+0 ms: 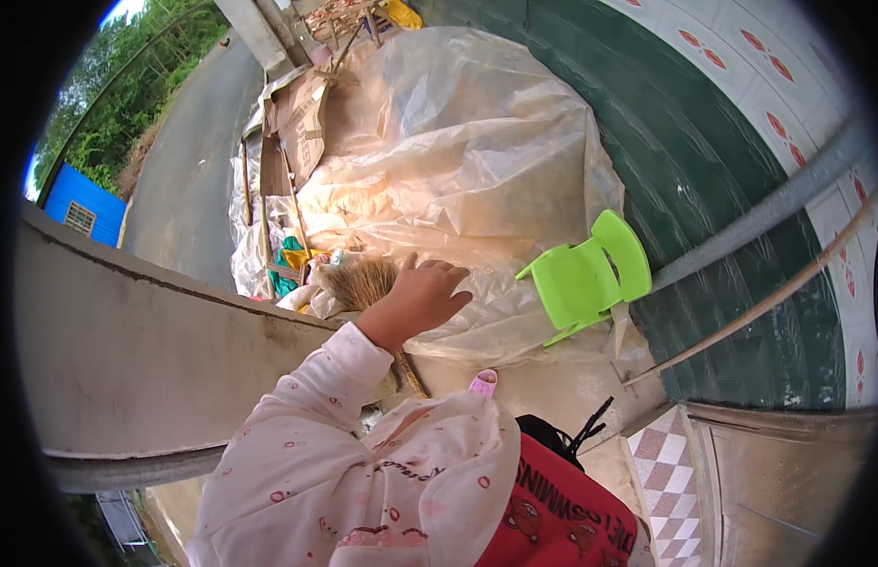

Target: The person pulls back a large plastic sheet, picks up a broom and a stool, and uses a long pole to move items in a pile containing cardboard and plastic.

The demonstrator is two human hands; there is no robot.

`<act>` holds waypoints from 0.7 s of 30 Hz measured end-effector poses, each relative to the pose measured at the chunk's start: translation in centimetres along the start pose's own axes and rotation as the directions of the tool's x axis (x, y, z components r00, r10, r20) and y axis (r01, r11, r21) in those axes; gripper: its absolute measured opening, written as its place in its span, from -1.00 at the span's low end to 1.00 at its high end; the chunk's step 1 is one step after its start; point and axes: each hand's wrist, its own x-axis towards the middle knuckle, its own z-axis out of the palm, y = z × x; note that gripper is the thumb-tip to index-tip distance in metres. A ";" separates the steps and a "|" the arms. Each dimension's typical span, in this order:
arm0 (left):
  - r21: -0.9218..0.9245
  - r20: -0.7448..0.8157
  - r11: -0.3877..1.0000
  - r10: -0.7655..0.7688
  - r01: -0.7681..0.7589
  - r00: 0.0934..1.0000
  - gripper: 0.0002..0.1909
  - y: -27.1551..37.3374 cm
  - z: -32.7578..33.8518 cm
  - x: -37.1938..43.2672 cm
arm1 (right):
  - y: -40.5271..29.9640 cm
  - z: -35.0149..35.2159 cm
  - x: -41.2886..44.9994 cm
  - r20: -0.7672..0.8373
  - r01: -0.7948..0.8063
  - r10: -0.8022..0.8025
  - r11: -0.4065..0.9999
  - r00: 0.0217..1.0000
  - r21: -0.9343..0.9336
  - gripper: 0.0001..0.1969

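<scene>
My left hand [422, 298] reaches forward in a pale pink patterned sleeve, palm down, with its fingers apart and nothing in them. It overlaps the bristles of a straw broom [364, 281] in view; whether it touches them I cannot tell. The broom's handle [412, 377] shows below my wrist. Beyond the hand, a large translucent plastic sheet [474, 149] covers a bulky heap. To its right, a bright green plastic child's chair [580, 283] stands at the sheet's near edge. My right hand is out of view.
A cardboard piece [300, 127] and wooden sticks lie along the sheet's left edge. A concrete wall [148, 347] runs at the left. A metal pole [750, 220] and a bamboo pole [757, 312] slant across the right. One pink slipper [484, 382] shows below me.
</scene>
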 end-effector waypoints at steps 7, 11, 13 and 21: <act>-0.053 0.302 0.994 0.103 -0.092 0.948 -0.61 12.6 2.6 -3.3 | 5.2 -1.2 -4.1 -0.010 -0.318 0.387 0.772 0.922 0.550 -0.42; -0.155 0.354 0.976 0.201 -0.155 0.913 -0.62 20.6 3.1 -4.7 | 9.6 -2.6 -5.0 -0.050 -0.358 0.470 0.732 0.881 0.580 -0.49; -0.153 0.337 0.975 0.204 -0.160 0.919 -0.62 23.6 3.0 -5.5 | 11.8 -3.5 -5.5 -0.066 -0.366 0.493 0.722 0.867 0.588 -0.53; -0.126 0.362 0.976 0.211 -0.177 0.908 -0.62 27.7 5.0 -10.0 | 18.7 -6.3 -8.5 -0.111 -0.418 0.588 0.682 0.801 0.600 -0.67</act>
